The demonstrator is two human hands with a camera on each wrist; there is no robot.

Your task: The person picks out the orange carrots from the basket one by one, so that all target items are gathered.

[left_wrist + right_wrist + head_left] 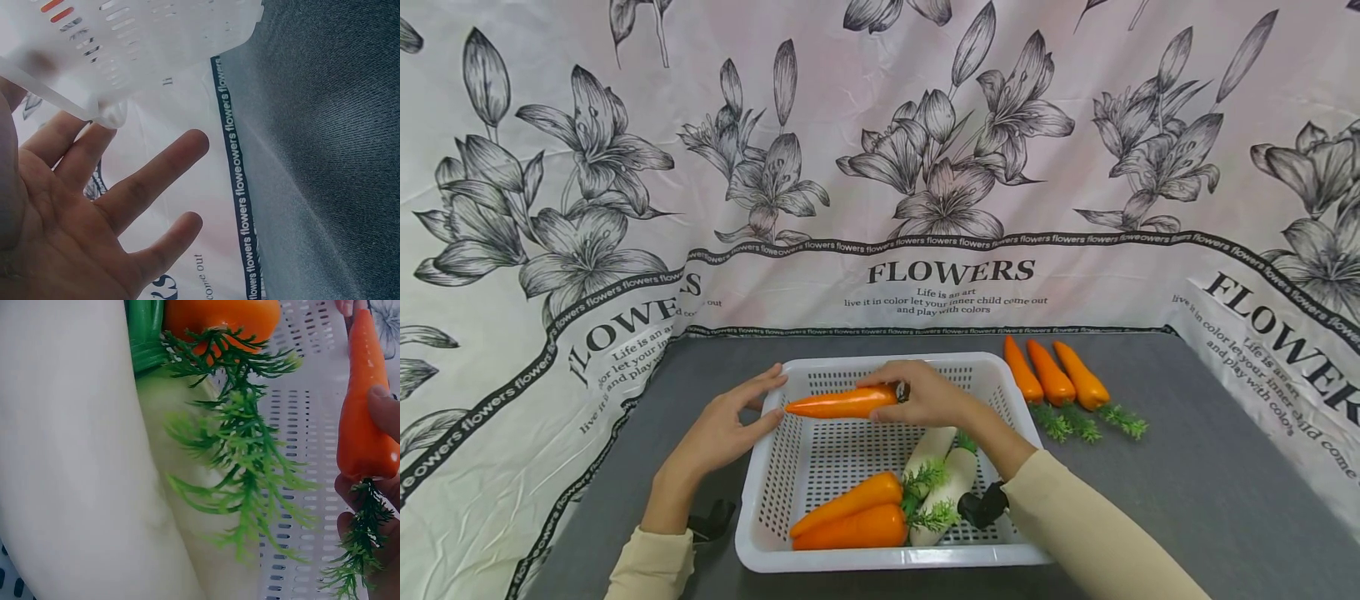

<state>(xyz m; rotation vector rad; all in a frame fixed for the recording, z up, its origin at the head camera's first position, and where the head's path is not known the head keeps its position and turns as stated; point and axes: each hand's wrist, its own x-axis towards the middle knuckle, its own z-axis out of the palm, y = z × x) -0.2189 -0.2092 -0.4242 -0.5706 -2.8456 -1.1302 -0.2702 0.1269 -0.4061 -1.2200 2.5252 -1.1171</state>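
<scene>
Carrot point(838, 404), glossy orange and smooth, tapers to a pointed tip on the left, with feathery green fronds point(362, 544) at its thick end; it is held nearly level above the white perforated plastic basket point(895, 561). The right hand point(925, 396) pinches it near the thick end, thumb and fingers on opposite sides. The left hand point(726, 425), fingers spread and mostly straight, touches the basket's left rim near the carrot's tip; whether hand and tip touch, I cannot tell. Inside the basket, 2 more carrots point(853, 531) lie side by side at the near left, their fronds against 2 white radishes point(955, 490) on the right. Perforated floor shows beneath the held carrot. Outside the right rim, 3 carrots point(1049, 379) lie in a row on the gray tabletop point(1172, 483), tips pointing away. Tabletop stretches right of them to the floral curtain point(1075, 204); a narrower strip runs beyond the far rim.
</scene>
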